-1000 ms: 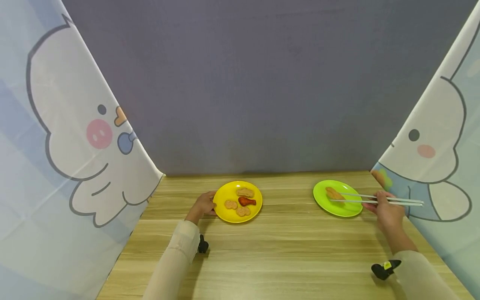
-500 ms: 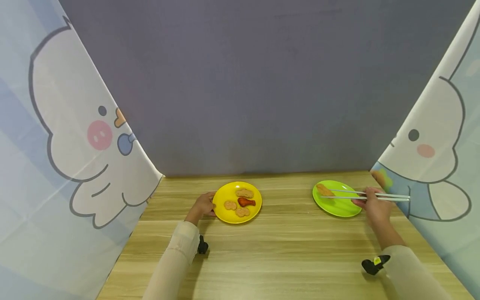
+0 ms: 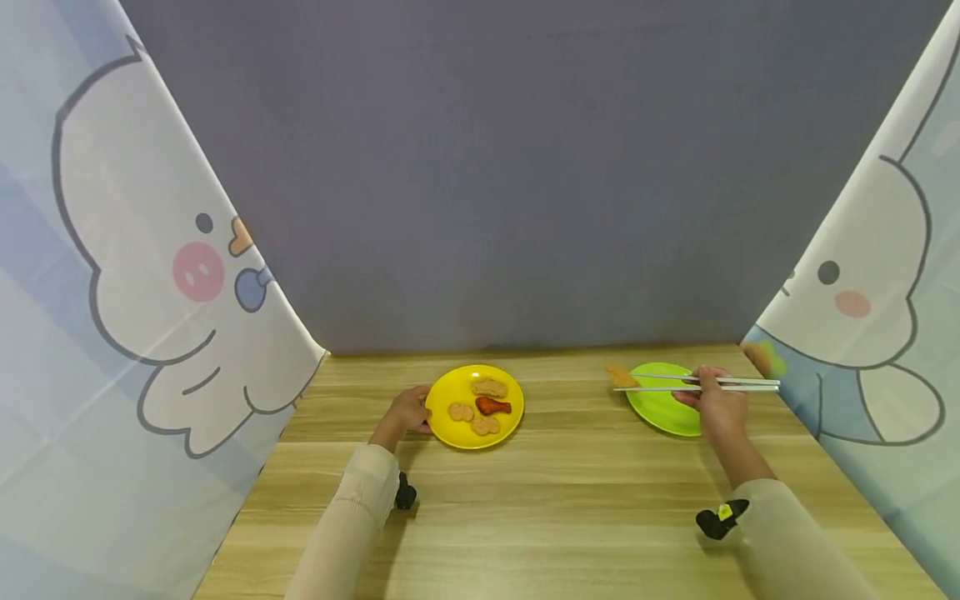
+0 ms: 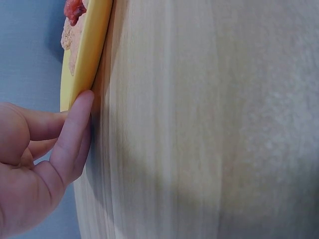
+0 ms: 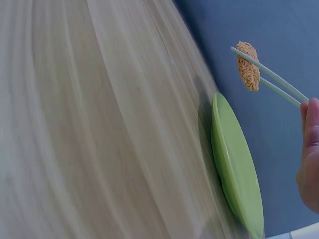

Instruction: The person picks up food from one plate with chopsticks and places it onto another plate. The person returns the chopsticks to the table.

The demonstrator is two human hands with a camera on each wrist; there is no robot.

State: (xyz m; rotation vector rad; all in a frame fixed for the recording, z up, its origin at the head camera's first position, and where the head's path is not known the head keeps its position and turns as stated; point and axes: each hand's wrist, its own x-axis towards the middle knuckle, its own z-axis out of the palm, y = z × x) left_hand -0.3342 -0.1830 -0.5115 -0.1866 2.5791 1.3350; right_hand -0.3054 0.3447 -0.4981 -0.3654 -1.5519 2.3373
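My right hand holds a pair of pale chopsticks. Between their tips is a crumbed piece of fried chicken, raised above the table in the right wrist view. In the head view it overlaps the left edge of the green plate. My left hand pinches the left rim of the yellow plate, thumb over the edge and fingers along its outside. On that plate lie a red-brown drumstick, a long tan nugget and two rounded tan nuggets.
Both plates stand on a wood-grain table, yellow at left and green at right, with bare tabletop between them. A grey backdrop rises behind the table. Printed cartoon cloths hang along both sides.
My right hand and the chopsticks have moved left, carrying the fried chicken from the green plate's middle to past its left edge. The left hand keeps its place at the yellow plate.
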